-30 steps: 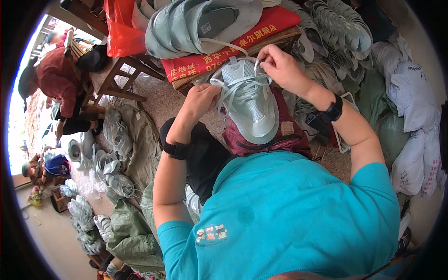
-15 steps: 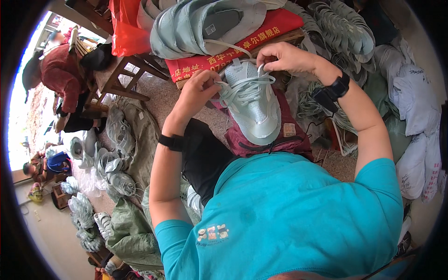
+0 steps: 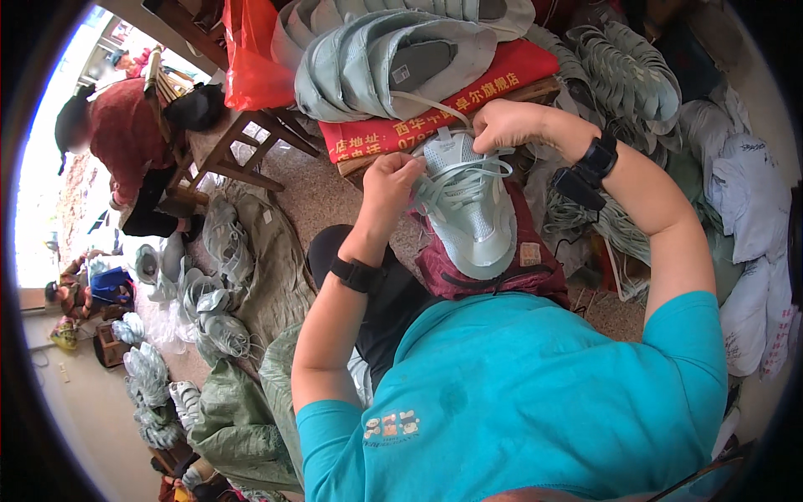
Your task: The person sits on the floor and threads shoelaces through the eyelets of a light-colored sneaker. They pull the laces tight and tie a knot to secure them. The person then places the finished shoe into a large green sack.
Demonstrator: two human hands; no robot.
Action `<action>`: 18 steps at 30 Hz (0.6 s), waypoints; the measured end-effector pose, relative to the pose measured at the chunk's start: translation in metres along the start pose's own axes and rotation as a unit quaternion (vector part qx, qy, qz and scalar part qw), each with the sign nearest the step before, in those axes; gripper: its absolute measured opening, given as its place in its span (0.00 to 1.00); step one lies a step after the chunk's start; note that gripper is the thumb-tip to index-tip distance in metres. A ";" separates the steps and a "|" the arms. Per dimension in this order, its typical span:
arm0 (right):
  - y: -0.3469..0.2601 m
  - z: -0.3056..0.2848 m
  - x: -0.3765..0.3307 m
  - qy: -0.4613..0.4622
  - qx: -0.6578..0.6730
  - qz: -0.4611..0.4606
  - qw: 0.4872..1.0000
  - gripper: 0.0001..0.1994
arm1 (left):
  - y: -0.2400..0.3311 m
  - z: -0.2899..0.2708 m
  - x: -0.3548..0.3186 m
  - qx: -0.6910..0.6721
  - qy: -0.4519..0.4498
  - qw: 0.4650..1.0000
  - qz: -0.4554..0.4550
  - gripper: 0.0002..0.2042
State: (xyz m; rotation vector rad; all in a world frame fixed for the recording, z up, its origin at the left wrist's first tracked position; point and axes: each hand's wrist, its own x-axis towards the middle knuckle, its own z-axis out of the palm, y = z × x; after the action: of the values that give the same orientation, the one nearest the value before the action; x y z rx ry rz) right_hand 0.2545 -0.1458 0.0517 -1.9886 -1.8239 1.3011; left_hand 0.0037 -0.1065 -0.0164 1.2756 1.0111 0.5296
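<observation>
A pale mint sneaker upper (image 3: 477, 238) lies on my lap over a maroon cloth (image 3: 435, 269), its toe toward me. Pale laces (image 3: 456, 186) run loosely across its front, with a loop standing out on the right. At the left side of the shoe's opening, my left hand (image 3: 391, 191) is closed, thumb and fingers pinching a lace. My right hand (image 3: 508, 125) is closed at the right of the tongue (image 3: 452, 146), fingertips pressed together on a lace. The lace ends inside both pinches are mostly hidden.
Nested shoe uppers (image 3: 376, 71) rest on a red printed sheet (image 3: 435, 100) over a wooden stand ahead. Bundled uppers (image 3: 627, 75) and white sacks (image 3: 753, 192) crowd the right. A red bag (image 3: 249, 67) hangs by a wooden stool (image 3: 238, 151); another person (image 3: 125, 125) bends at far left.
The whole view has shifted slightly right and down. My left hand's fingers have drawn together more tightly beside the shoe. My right hand has turned and moved closer over the tongue's right side.
</observation>
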 end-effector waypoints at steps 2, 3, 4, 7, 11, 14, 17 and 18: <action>0.004 0.004 0.006 0.046 0.020 -0.001 0.999 0.18 | -0.011 0.006 0.004 0.072 0.056 0.991 0.101 0.08; 0.012 0.010 0.015 0.083 0.027 -0.005 0.996 0.17 | -0.015 0.013 0.007 0.106 0.082 0.980 0.150 0.08; 0.012 0.014 0.017 0.118 0.033 -0.009 0.992 0.17 | -0.001 0.022 0.001 0.132 0.079 0.967 0.202 0.10; -0.006 0.019 0.023 0.210 0.235 -0.099 0.944 0.13 | 0.048 0.052 -0.016 0.111 0.055 0.941 0.314 0.09; -0.029 0.023 0.006 0.241 0.329 -0.178 0.896 0.16 | 0.046 0.048 0.000 0.012 0.093 0.944 0.316 0.08; 0.023 0.047 0.018 0.388 0.151 -0.115 0.902 0.13 | 0.011 0.028 0.005 0.093 0.168 0.927 0.323 0.09; 0.023 0.069 -0.007 0.207 0.372 -0.057 0.903 0.18 | -0.026 0.026 0.003 0.077 0.119 0.966 0.215 0.17; 0.022 0.075 -0.014 0.169 0.443 -0.025 0.880 0.21 | -0.048 0.031 0.011 0.076 0.113 0.970 0.202 0.21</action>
State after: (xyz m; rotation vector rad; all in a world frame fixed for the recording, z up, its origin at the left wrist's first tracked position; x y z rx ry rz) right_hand 0.2230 -0.1957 -0.0013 -1.4906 -0.8489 1.3138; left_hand 0.0259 -0.1266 -0.0659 1.5970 0.9949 0.9417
